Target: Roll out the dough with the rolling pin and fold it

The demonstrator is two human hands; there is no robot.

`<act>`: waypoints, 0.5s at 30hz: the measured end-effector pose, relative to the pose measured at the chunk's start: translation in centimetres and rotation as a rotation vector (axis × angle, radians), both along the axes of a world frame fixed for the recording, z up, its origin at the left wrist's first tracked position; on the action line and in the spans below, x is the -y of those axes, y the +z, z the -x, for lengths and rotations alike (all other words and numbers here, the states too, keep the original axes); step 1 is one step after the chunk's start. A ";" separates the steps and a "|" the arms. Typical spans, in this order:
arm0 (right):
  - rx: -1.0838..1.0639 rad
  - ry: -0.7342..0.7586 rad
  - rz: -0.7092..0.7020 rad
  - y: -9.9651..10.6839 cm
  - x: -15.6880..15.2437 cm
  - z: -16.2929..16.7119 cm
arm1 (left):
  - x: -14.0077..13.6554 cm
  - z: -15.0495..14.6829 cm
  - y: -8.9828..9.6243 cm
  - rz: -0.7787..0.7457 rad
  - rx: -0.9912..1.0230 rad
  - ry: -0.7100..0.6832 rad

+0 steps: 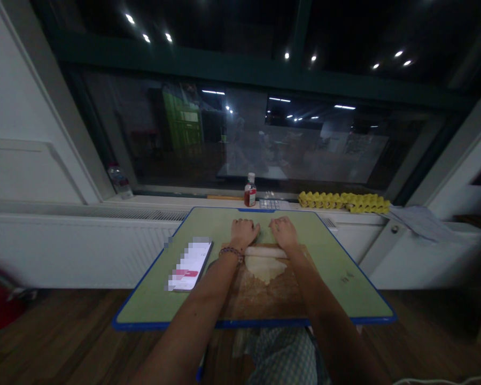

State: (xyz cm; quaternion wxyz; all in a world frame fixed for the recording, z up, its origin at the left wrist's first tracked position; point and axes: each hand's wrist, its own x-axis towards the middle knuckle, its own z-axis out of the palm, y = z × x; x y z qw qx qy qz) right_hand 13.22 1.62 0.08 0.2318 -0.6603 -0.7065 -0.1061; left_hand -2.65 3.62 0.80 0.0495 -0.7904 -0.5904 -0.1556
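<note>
A pale rolling pin [266,252] lies crosswise on a floured wooden board [270,302], its ends hidden under my wrists. My left hand [244,233] reaches past the pin on its left side, fingers forward and thumb out to the side. On the right side, my right hand [284,232] is stretched forward in the same way. Neither hand has its fingers wrapped round the pin; the heels of the hands or wrists seem to rest on it. Just on the near side of the pin, a thin, uneven sheet of dough [265,269] is spread on the board.
The small green table [144,307] has a blue edge. A lit phone [192,266] lies left of my left forearm. Along the windowsill stand a water bottle [120,182], a bottle of red liquid [250,191] and a yellow egg tray [342,202].
</note>
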 end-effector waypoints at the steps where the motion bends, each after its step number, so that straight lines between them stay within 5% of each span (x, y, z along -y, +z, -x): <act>1: -0.002 -0.002 0.002 0.0 0.1 0.0 | 0.0 0.0 0.0 -0.001 0.000 0.000; 15: 0.006 -0.039 0.073 0.0 1.0 0.1 | 0.8 0.1 0.0 0.018 -0.037 -0.009</act>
